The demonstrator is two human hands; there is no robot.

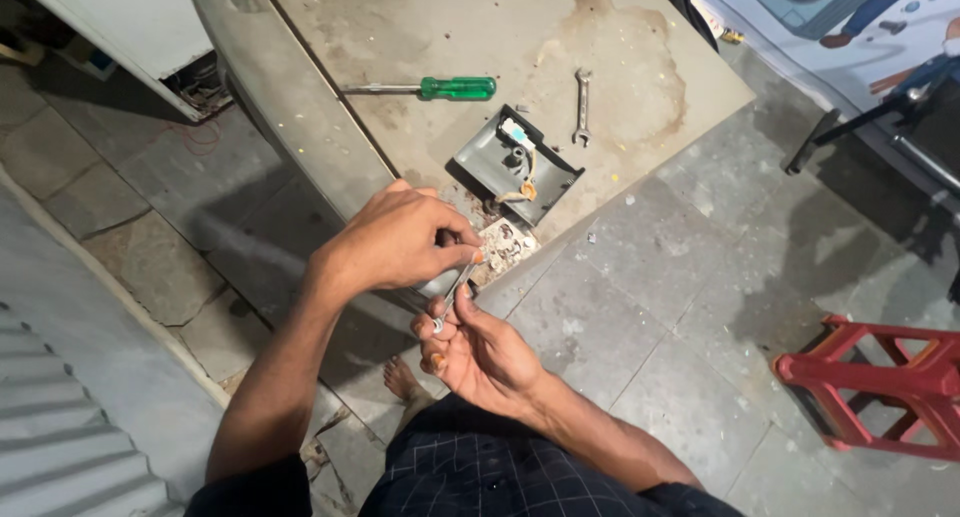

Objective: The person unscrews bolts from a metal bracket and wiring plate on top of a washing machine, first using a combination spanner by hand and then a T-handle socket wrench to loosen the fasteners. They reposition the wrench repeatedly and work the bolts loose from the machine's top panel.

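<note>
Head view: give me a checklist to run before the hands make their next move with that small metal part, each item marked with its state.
1. Small metal part held by both hands: ok; left hand pinches its top, right hand its lower end.
2. Green-handled screwdriver lying on the slab: ok.
3. Spanner lying on the slab: ok.
4. Grey cover resting open side up: ok.
5. Part's thread condition: cannot tell, too small.
6. Bare foot under the hands: not ok.

screwdriver (440, 88) (green handle) | spanner (581, 105) | grey cover (515, 164) | red stool (885, 385)
</note>
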